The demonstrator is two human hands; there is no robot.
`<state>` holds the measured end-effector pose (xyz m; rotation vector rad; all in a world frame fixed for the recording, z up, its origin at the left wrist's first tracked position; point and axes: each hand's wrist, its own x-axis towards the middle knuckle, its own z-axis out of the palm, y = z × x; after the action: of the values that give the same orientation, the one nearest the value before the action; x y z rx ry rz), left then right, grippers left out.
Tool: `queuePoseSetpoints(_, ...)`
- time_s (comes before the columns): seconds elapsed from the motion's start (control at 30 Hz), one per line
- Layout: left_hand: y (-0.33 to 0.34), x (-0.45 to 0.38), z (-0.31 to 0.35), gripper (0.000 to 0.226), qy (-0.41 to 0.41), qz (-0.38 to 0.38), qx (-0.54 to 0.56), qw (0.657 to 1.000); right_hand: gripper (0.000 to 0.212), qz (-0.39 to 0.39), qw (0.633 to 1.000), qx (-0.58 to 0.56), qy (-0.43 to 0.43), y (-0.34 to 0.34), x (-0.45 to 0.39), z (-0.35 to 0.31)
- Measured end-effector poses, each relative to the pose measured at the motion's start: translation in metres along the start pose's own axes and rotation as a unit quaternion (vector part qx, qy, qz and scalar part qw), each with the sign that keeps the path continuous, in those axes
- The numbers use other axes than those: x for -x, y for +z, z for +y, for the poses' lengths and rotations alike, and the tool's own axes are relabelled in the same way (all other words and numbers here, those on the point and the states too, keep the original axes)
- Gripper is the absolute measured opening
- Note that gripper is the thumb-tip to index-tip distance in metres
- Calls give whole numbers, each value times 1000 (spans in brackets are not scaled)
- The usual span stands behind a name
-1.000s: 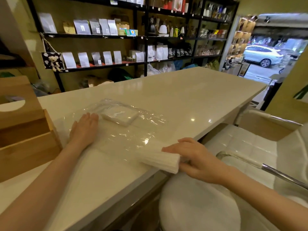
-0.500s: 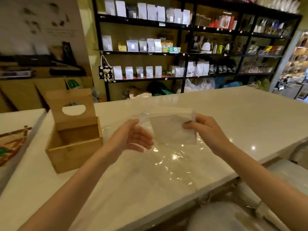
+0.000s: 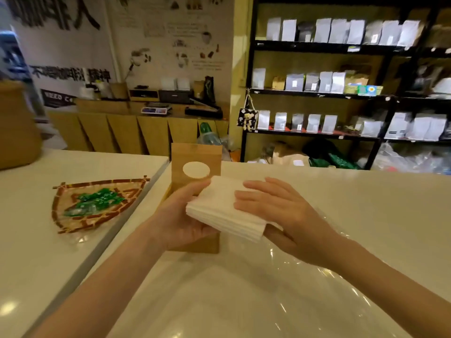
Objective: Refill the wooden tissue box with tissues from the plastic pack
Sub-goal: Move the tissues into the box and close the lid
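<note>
A white stack of tissues [image 3: 227, 211] hangs just above the open wooden tissue box [image 3: 195, 245]. My left hand [image 3: 180, 220] cups the stack from below on its left side. My right hand [image 3: 280, 211] lies flat on top and wraps around its right end. The box's lid [image 3: 195, 154], with an oval hole, stands upright behind the stack. The inside of the box is hidden by the tissues and hands. The clear plastic pack [image 3: 305, 289] lies flat and crumpled on the white counter [image 3: 366, 203], near my right forearm.
A woven bamboo tray [image 3: 73, 215] with green wrapped sweets sits on the neighbouring counter at the left. Black shelves with white pouches [image 3: 329, 81] stand behind the counter. A wooden counter with a scale [image 3: 156, 109] runs along the back wall.
Both hands carried the tissue stack left, from above the plastic pack to just over the open wooden box. The view turned left, bringing the bamboo tray into sight.
</note>
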<state>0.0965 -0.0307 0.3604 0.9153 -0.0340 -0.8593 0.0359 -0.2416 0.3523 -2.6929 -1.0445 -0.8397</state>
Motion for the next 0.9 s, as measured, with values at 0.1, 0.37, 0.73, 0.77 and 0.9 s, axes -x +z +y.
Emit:
queuePoseSetpoints(0.1, -3, 4, 5, 47, 15, 101, -55, 993, 50, 5, 1000, -18, -16, 14, -9, 10)
queuePoseSetpoints(0.37, -11, 13, 31, 10, 99, 168, -143, 970, 36, 24, 702, -591, 397, 24, -47, 21)
queuePoseSetpoints(0.73, -53, -2, 70, 24, 39, 117, -217, 968, 16, -59, 642, -593, 482, 46, -96, 18)
queuePoseSetpoints(0.77, -55, -4, 71, 25, 40, 122, -236, 963, 12, -66, 653, -580, 482, 47, -96, 18)
queuePoseSetpoints(0.9, -64, -11, 80, 37, 53, 174, -344, 921, 13, -85, 667, -548, 497, 52, -100, 17)
